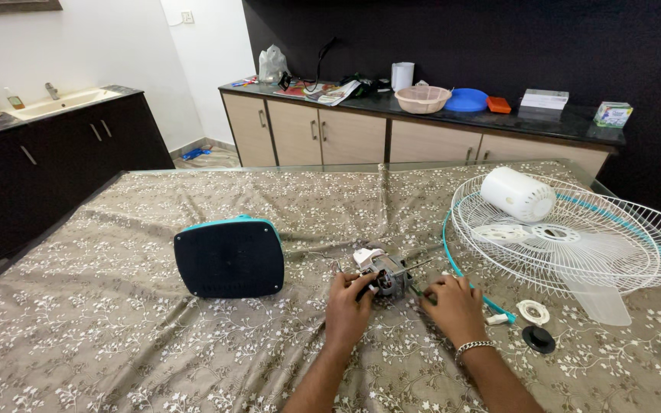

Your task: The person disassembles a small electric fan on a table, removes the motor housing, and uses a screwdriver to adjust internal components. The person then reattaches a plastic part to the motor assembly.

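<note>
Floral tablecloth under both hands. Left hand (348, 302) grips the fan motor (383, 273); right hand (453, 306) pinches a green-handled screwdriver (420, 291) beside it. Risk: tip slipping, 2 loose caps (534, 324) at my right rolling away.

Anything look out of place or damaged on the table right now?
Nothing looks broken or spilled. The fan lies in pieces: motor bare between the left hand and right hand, grille flat, white cover tipped on it, base on its side.

- The fan motor (384, 274) is partly covered by the left hand (348, 302); its small parts are too tiny to tell.
- At three o'clock, the picture's edge cuts off the fan guard (575, 237).
</note>
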